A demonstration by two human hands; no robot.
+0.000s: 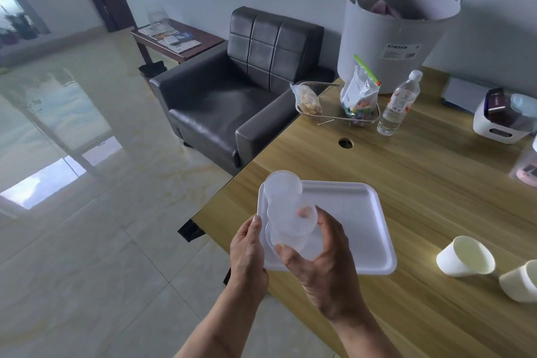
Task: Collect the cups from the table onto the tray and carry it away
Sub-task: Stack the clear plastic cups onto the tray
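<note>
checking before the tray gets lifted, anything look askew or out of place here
Yes. The white tray sits at the table edge with its left corner hanging past it, where the left hand grips it. The right hand holds a clear cup tilted over it. Two white paper cups stand on the table, off the tray. Nothing spilled.

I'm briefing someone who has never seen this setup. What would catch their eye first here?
Front and centre, the right hand has its grip on a clear plastic cup over the white tray at the table's near edge, while the left hand steadies the tray's left rim. Two cream cups wait on the table to the right, and a big grey tub stands at the far end.
</note>
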